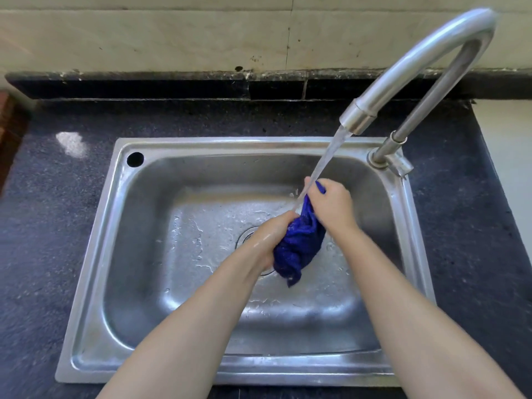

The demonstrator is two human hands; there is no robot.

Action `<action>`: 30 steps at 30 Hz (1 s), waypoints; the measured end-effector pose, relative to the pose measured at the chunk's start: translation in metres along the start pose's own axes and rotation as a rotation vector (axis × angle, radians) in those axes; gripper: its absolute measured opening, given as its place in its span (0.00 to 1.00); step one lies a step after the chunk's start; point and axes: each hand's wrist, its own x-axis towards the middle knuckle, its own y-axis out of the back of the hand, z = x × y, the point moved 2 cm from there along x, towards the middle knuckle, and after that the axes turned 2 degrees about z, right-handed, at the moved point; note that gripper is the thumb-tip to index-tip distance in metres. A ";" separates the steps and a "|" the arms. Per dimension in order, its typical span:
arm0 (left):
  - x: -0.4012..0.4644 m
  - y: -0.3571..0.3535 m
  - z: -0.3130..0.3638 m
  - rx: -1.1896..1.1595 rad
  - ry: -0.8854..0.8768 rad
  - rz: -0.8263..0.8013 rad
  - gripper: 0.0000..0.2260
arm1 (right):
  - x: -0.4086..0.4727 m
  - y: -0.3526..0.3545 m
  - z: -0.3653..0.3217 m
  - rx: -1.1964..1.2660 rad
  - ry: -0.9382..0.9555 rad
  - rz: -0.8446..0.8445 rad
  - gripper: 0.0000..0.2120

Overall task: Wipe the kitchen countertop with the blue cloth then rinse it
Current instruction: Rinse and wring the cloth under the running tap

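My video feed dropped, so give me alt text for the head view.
Both hands wring a blue cloth under running water from the faucet over a steel sink: the left hand grips its lower part, the right hand its top.

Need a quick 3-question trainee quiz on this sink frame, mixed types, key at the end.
1. True or false: the tap is running.
2. Which hands grip the blue cloth? A) left only B) right only C) both
3. Fill in: the cloth is held over the ____.

Key:
1. True; the stream lands by the right hand.
2. C; the left hand grips it too.
3. sink
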 end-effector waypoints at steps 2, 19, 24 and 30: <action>0.000 0.022 0.003 0.494 -0.106 0.094 0.14 | 0.008 0.013 -0.006 0.105 0.009 -0.208 0.22; -0.019 0.015 0.034 0.519 -0.473 -0.185 0.12 | -0.014 0.040 0.008 0.510 -0.134 -0.659 0.17; -0.032 0.022 0.034 -0.151 -0.358 -0.265 0.09 | -0.059 -0.008 0.051 0.567 -0.190 -0.897 0.20; -0.034 0.046 0.027 -0.492 -0.270 -0.263 0.24 | -0.044 -0.002 0.041 0.943 -0.336 -0.618 0.05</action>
